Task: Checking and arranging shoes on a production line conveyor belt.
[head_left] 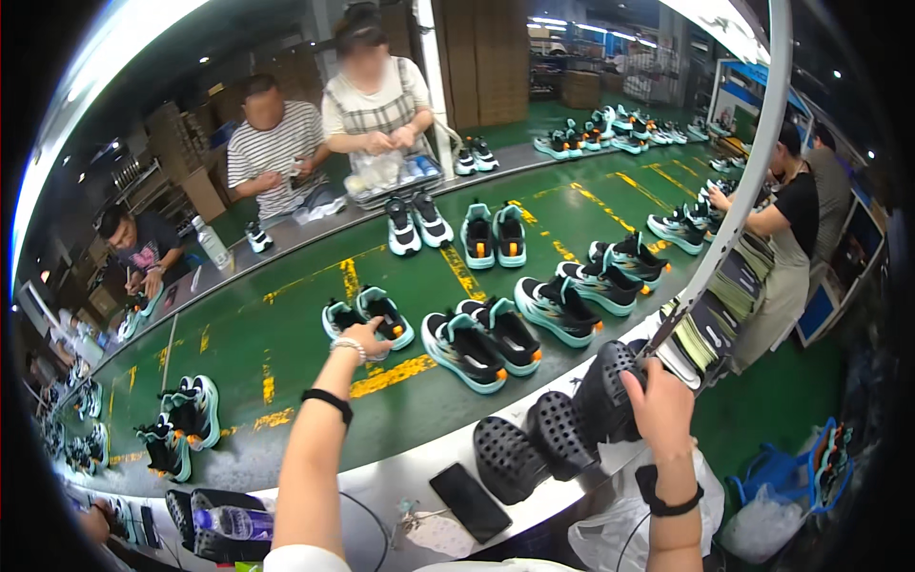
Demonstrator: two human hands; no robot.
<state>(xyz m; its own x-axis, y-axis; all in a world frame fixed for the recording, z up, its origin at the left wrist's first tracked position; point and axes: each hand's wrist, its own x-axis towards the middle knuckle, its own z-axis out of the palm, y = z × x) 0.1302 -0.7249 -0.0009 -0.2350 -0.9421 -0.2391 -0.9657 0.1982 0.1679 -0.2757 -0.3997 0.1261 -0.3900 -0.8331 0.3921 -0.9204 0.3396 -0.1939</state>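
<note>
My left hand (366, 341), with a beaded bracelet on its wrist, grips the near side of a black and teal sneaker (389, 320) on the green work surface. Its mate (339, 318) stands just left of it. At the right, my right hand (664, 405) is closed beside a black perforated clog (610, 381) and a stack of insoles (688, 351). What its fingers hold is hidden. Two more black clogs (562, 434) lie to the left of that hand. Nearby on the green surface stand pairs of similar sneakers (469, 345).
A phone (469, 501) lies on the white ledge (400, 467) before me, near a purple-labelled bottle (233, 522). A curved pale post (753, 167) rises at the right. Several people work around the line, including one in a striped shirt (274, 148) across from me.
</note>
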